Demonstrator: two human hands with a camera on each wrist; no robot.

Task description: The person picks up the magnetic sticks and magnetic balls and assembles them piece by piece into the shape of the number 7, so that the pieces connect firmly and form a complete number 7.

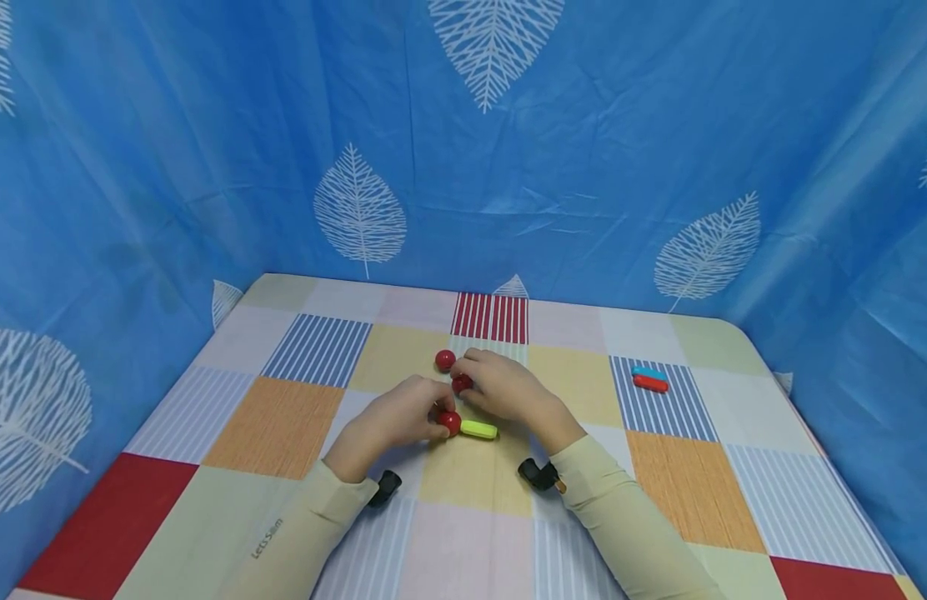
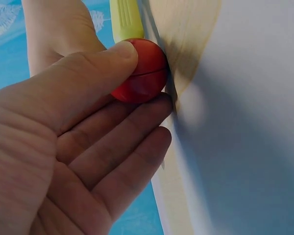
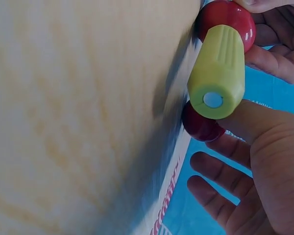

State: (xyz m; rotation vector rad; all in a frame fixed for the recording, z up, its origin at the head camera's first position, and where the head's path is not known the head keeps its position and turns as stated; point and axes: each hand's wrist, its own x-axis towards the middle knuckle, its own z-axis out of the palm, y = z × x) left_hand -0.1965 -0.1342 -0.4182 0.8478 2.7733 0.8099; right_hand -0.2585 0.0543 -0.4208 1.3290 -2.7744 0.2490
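With thumb and fingers, my left hand pinches a glossy red ball that has a dark seam round it. A yellow-green ribbed rod joins end-on to that ball and points right along the table; its free end shows a pale round tip in the right wrist view. My right hand holds a second red ball between thumb and fingers, just beyond the rod. Part of that ball is hidden by the rod in the right wrist view. Past the fingertips lies a third red ball, apart from the left hand.
A blue rod and a red rod lie side by side at the right of the table. A patchwork cloth covers the table. Blue curtains with white leaf prints hang behind and at both sides.
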